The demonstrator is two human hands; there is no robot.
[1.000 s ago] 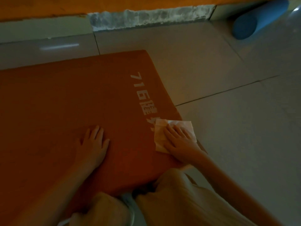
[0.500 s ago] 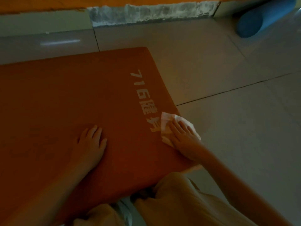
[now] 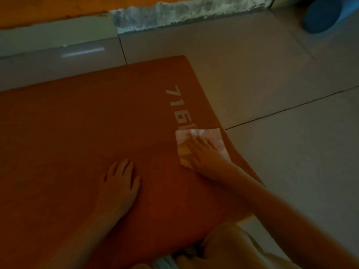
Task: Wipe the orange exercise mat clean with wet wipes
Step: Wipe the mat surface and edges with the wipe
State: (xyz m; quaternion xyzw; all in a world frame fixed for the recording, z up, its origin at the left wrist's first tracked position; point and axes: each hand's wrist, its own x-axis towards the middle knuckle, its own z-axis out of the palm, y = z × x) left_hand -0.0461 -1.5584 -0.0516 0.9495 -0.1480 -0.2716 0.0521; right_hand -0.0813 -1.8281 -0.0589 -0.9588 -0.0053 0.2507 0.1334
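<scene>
**A:** Where is the wipe, and how do the hands hold it?

**B:** The wet wipe (image 3: 211, 135) lies spread on the orange exercise mat (image 3: 77, 142), close to its right edge, and it covers the lower end of the white print (image 3: 177, 105). The right hand (image 3: 204, 152) presses on it with straight fingers and pinches nothing. The left hand (image 3: 118, 183) rests flat and empty on the mat, closer to the near edge.

**A:** How to make this stroke good?

**B:** I think the whole palm should press, because the far side of the wipe looks wrinkled and can bunch. Straight lanes that overlap a little, from the right edge toward the left, seem best. The left hand should fix the mat so it does not slide on the smooth tiled floor (image 3: 272, 74). The light is dim, so I cannot tell which part is already clean.
</scene>
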